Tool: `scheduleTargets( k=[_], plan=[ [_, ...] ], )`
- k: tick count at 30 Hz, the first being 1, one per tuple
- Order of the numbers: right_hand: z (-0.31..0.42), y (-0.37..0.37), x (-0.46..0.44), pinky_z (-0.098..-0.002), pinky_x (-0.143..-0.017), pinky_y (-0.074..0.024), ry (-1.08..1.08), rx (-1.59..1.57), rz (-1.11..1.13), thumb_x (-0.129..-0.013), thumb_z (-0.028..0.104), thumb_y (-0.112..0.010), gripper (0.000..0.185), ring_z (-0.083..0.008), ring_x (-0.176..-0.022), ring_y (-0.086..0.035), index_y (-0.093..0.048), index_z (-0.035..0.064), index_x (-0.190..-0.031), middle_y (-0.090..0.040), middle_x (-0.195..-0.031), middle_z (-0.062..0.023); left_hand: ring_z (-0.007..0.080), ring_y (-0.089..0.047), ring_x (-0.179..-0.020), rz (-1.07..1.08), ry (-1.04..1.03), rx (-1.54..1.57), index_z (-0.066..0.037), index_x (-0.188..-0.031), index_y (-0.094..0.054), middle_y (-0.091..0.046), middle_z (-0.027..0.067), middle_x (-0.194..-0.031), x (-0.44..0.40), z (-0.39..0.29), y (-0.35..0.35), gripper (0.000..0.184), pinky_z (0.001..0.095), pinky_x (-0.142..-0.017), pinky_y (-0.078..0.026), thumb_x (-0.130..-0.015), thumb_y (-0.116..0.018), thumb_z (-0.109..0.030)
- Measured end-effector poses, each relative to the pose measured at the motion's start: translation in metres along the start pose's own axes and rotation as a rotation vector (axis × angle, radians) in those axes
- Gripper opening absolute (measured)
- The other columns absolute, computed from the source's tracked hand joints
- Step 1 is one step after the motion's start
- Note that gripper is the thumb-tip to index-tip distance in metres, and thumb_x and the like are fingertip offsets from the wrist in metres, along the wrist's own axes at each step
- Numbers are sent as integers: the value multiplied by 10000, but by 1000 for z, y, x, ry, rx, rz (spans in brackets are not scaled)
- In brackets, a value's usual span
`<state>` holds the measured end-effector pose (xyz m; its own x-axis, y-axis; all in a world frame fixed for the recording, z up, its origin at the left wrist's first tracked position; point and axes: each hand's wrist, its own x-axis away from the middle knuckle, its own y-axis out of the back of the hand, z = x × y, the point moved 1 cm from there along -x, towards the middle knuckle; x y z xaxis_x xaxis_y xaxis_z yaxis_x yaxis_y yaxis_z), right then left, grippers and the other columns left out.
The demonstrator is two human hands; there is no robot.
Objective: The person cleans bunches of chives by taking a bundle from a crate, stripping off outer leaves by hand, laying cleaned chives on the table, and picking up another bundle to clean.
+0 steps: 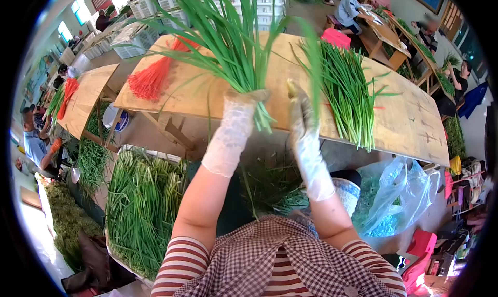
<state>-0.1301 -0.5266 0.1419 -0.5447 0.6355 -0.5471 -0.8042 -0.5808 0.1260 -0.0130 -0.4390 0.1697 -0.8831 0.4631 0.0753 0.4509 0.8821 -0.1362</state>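
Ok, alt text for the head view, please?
A gloved left hand grips a bunch of long green leaves at a wooden table, the gloved right hand close by. Red strips and another green pile lie on the table.

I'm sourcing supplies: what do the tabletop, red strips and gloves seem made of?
Tabletop: matte, probably plywood, judging by its tan, stained surface. Red strips: likely smooth plastic, being thin and evenly bright. Gloves: satiny, wrinkled, whitish cuffs suggest thin rubber or plastic; which is unclear.

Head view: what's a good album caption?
Gloved left hand gripping a bunch of green leaves at a wooden table.
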Motion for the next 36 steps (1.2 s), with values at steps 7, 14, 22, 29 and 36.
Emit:
scheduleTargets(
  k=[7,14,22,29,36],
  plan=[
    [-12,-9,56,-349,-925,-461,-115,206,12,-930,129,-563,321,-291,-1031,-610,-583,17,-1230,-626,-1130,-190,211,-632,-728,118,376,550,39,-1026,-626,-660,101,-902,34,62,-9,197,307,-620,-525,-855,-623,-59],
    [1,29,60,-295,-887,-486,-691,-115,415,-888,193,-661,507,-181,-984,-612,-485,-47,-1299,-643,-1113,-147,204,-652,-703,163,418,351,58,-1060,-605,-656,140,-896,68,66,38,253,324,-562,-557,-832,-630,-47],
    [19,-31,85,-366,-934,-469,-678,122,446,-678,264,-815,806,-263,-1077,-586,-415,-1,-1325,-611,-1164,-193,218,-548,-1149,391,-91,-505,29,-1331,-416,-548,174,-1261,132,142,42,633,357,-1031,-407,-811,-702,-189],
    [-18,-13,84,-346,-858,-504,-413,-14,391,-728,162,-749,640,-268,-1011,-630,-445,7,-1269,-640,-1067,-185,215,-588,-1059,363,233,226,32,-1298,-461,-610,136,-1167,112,83,67,703,340,-953,-454,-706,-800,-139],
    [23,-16,-42,-382,-843,-505,89,127,194,-666,149,-797,680,-297,-954,-637,-437,-34,-1214,-639,-1015,-194,196,-674,-823,221,-638,-130,37,-1096,-617,-695,118,-946,20,-56,-6,456,312,-775,-551,-689,-796,-66]
  ],
)
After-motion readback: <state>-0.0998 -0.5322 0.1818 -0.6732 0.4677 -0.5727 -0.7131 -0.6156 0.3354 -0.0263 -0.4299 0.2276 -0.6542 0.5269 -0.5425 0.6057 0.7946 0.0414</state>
